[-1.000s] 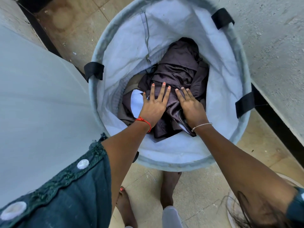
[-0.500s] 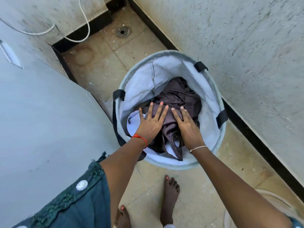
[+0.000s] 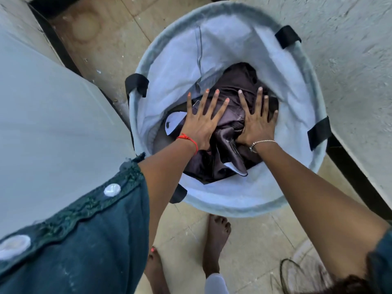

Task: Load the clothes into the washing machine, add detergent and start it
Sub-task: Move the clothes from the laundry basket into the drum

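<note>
A round pale grey laundry basket (image 3: pixel 250 200) with black strap handles stands on the tiled floor. Inside lies a heap of dark brown shiny clothes (image 3: pixel 224 158) with a bit of white cloth (image 3: pixel 174 122) at its left. My left hand (image 3: pixel 201 122) rests flat on the heap, fingers spread, a red thread at the wrist. My right hand (image 3: pixel 257 122) presses flat beside it, fingers apart, a thin silver bracelet at the wrist. Neither hand grips any cloth.
A large white appliance surface (image 3: pixel 53 128) fills the left, close against the basket. A rough grey wall (image 3: pixel 356 64) with a black skirting runs along the right. My bare feet (image 3: pixel 216 236) stand on beige tiles just before the basket.
The view has dropped closer over the basket. Both hands stay on the clothes but have spread their fingers wider and moved slightly apart.
</note>
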{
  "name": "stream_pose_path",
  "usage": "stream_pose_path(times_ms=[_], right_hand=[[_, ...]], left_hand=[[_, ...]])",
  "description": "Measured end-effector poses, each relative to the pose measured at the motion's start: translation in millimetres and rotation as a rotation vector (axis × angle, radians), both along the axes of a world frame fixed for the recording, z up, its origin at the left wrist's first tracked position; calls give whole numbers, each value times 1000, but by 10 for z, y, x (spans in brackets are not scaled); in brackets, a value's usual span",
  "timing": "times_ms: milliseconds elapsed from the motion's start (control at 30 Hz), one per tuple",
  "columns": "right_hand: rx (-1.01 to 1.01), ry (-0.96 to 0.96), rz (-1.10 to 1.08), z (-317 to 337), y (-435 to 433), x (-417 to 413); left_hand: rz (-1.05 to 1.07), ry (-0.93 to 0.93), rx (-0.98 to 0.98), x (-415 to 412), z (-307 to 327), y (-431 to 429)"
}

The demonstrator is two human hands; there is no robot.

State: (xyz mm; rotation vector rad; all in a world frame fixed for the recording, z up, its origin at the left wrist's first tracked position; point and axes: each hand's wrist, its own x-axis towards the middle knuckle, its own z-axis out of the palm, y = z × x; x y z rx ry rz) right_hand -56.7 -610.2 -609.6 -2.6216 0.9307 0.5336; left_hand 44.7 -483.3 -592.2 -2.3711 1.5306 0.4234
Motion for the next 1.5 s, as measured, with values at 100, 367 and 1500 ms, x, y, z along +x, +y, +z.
stream_pose_path(times_ms=[100,367,1500], right_hand=[[52,-9,-30,-109,-10,-3],[167,-109,-14,-264,57,-67],[-212,-244,62,3782,1065,-309]], left_hand=[[20,42,43,-20,-83,-22],[64,159,78,-76,-213,-50],[13,-303,-344,-423,3481,789]])
